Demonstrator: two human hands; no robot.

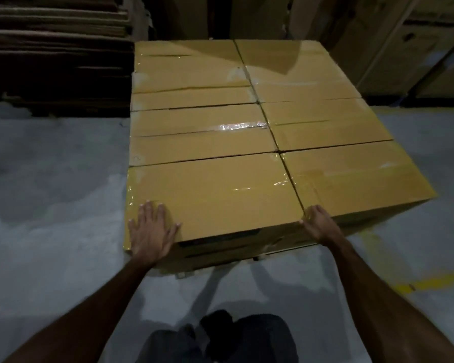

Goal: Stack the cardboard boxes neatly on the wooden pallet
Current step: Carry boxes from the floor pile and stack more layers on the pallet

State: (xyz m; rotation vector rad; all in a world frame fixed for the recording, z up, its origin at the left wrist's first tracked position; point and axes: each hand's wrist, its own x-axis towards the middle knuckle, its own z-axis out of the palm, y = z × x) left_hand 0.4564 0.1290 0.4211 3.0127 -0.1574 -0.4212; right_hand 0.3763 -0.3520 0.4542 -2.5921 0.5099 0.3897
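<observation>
Several taped yellow-brown cardboard boxes form a flat two-column layer in front of me. The nearest left box (215, 195) lies flush with its neighbours. My left hand (152, 231) rests flat on that box's near left corner, fingers spread. My right hand (319, 225) presses against the box's near right corner, at the seam with the near right box (357, 182), fingers fairly straight. Only a sliver of the wooden pallet (184, 274) shows under the stack's near edge; the rest is hidden by boxes.
Grey concrete floor (50, 205) surrounds the stack. A tall pile of flattened cardboard sheets (55, 53) stands at the back left. Large cartons (404, 48) stand at the back right. A yellow floor line (435, 281) runs at the right. My legs (220, 339) are below.
</observation>
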